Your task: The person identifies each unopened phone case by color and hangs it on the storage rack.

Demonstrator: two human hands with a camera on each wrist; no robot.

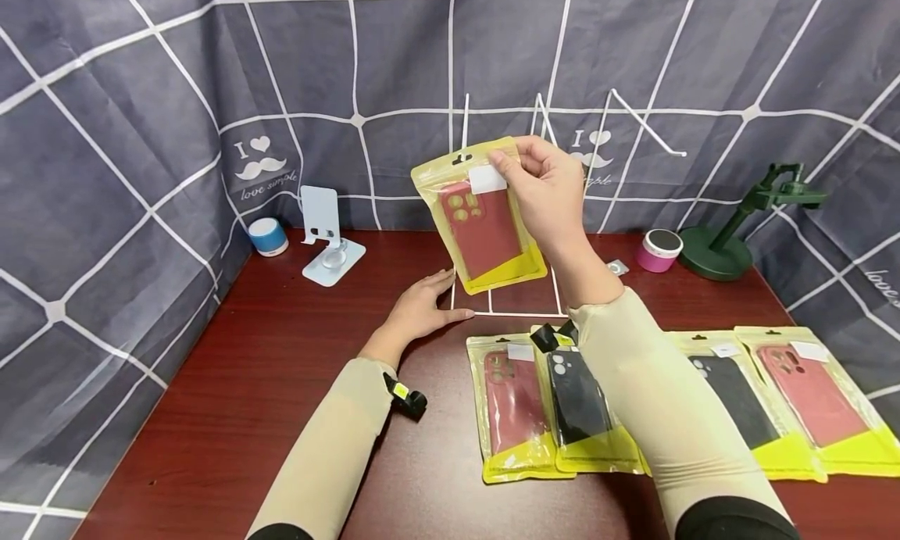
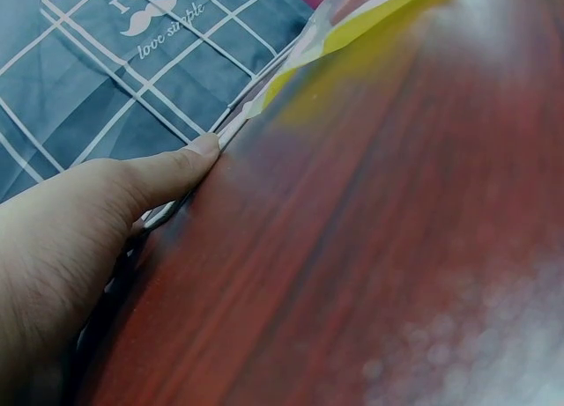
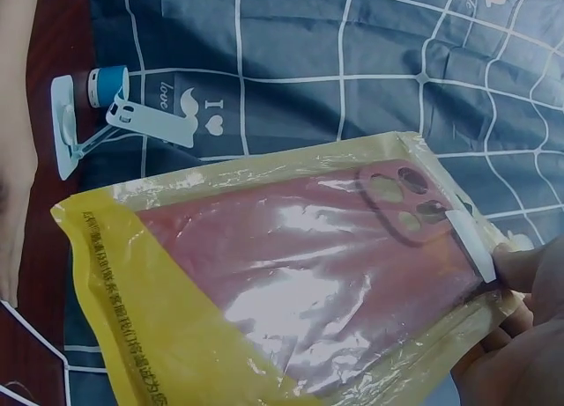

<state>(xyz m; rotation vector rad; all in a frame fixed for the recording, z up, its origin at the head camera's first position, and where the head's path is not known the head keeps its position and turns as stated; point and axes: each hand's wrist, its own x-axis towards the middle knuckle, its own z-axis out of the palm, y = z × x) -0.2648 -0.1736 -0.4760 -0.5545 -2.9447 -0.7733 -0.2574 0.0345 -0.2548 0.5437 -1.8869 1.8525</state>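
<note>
My right hand (image 1: pixel 541 182) pinches the top of a yellow-edged plastic pouch with a red phone case (image 1: pixel 481 221) inside, lifted above the table's far middle; the right wrist view shows the pouch (image 3: pixel 300 274) close up with the thumb on its white label. My left hand (image 1: pixel 422 305) rests flat on the dark red table (image 1: pixel 267 384), fingers straight, beside a white wire rack base (image 1: pixel 516 313). The left wrist view shows the thumb (image 2: pixel 176 168) lying along the wire and the pouch's lower edge (image 2: pixel 352 32) above.
Several pouched cases lie in a row at the front right: red (image 1: pixel 513 403), black (image 1: pixel 580 403), black (image 1: pixel 738 399), pink (image 1: pixel 816 395). At the back stand a white phone stand (image 1: pixel 326 239), a blue speaker (image 1: pixel 268 236), a pink speaker (image 1: pixel 658 251) and a green stand (image 1: pixel 738 227).
</note>
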